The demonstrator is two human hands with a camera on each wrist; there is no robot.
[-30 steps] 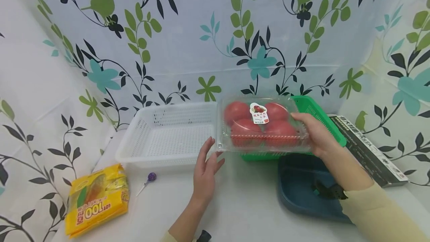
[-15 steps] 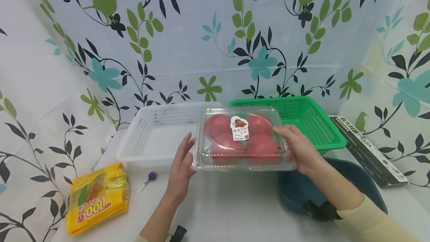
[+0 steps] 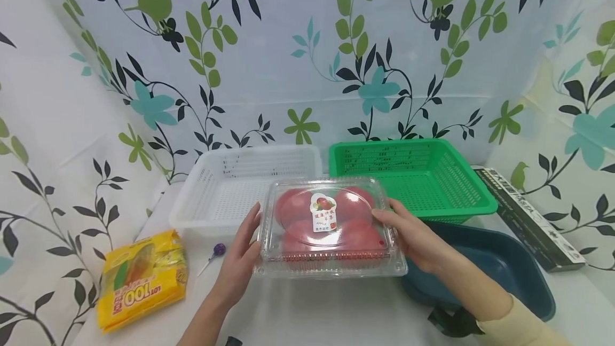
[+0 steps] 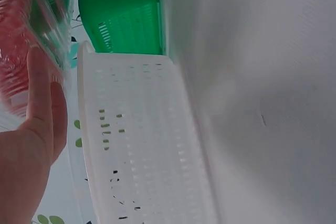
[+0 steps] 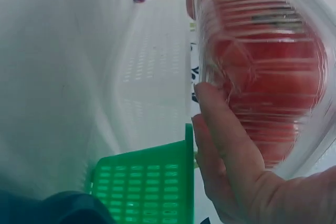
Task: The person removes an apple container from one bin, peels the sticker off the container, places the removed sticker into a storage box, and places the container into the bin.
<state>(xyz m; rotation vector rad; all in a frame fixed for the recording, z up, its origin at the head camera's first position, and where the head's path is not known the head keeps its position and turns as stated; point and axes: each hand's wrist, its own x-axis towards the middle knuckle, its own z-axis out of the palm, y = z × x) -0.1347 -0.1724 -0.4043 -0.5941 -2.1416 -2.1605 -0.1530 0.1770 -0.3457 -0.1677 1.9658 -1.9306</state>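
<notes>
A clear plastic box of red apples, with a white fruit label on its lid, is held above the table in the middle of the head view. My right hand grips its right side, thumb on the lid's edge; the right wrist view shows the fingers against the ribbed underside. My left hand is at the box's left side. In the left wrist view, its fingers lie nearly straight against the box.
Behind the box stand a white basket and a green basket. A dark blue basin is at right, beside a long black-and-white carton. At left lie a yellow bag and a purple lollipop.
The box has come left and nearer from over the green basket, carried by the right hand. The left hand has moved left and down, meeting the box's left side.
</notes>
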